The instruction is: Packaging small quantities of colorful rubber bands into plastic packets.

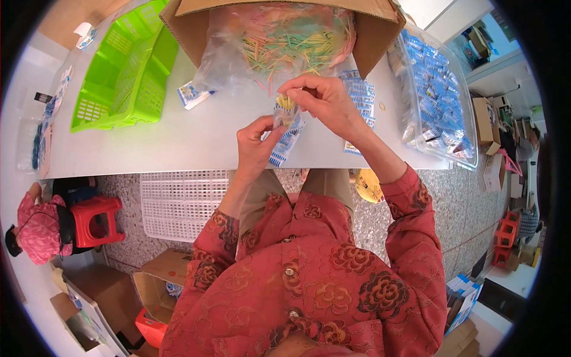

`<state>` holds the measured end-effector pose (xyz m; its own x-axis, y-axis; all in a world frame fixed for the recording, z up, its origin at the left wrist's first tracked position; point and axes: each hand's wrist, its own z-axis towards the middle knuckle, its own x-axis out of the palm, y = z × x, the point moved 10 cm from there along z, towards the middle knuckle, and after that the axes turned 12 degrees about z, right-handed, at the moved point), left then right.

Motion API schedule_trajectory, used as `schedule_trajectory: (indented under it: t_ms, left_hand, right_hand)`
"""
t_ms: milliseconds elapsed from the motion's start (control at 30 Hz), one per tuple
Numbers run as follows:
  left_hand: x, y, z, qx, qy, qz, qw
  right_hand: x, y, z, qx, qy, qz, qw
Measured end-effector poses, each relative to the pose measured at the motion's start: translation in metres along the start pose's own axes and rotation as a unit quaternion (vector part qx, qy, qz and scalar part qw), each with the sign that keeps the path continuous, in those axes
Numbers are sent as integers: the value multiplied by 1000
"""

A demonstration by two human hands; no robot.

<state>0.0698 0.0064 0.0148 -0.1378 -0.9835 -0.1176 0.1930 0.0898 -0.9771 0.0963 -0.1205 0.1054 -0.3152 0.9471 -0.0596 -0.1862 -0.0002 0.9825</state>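
The person sat at a white table (178, 137) and worked with both hands above its near edge. The left hand (257, 143) was closed around a small clear sachet with blue print (284, 128), holding it upright by its lower part, and some more sachets of the same kind hung down under the palm. The right hand (324, 98) had its fingers pinched together on a little bunch of yellow sticks (286, 102), whose ends stood out of the sachet mouth. So the bunch was only partly inside, and I judged this sachet as about half filled and not yet closed.

At 12 o'clock from the hands an open cardboard box (375, 35) held a clear bag of coloured sticks (285, 41), still very full, so much material seemed left. At 3 o'clock a clear plastic tub (461, 154) held many blue and white packets; I could not tell whether these were filled or empty. A stack of flat blue sachets (361, 98) lay just beside the right wrist. At 10 o'clock stood a green plastic basket (128, 71), and one loose sachet (191, 95) lay near it on the table
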Motion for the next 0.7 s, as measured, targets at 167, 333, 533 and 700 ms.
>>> schedule_trajectory:
  t_ms: [167,333,533,700]
  left_hand:
    - [3,3,-1,-16,5,-16,1000]
    - [5,11,-2,-33,23,-28,999]
    - [9,-5,2,-19,10,-98,995]
    - [2,-6,2,-19,15,-27,999]
  right_hand:
    - [-9,-5,1,-22,-30,7,999]
    - [-9,6,-2,-36,-31,-98,994]
    - [-26,6,-8,-89,-124,16,988]
    - [-26,-20,-28,-37,-63,-64,995]
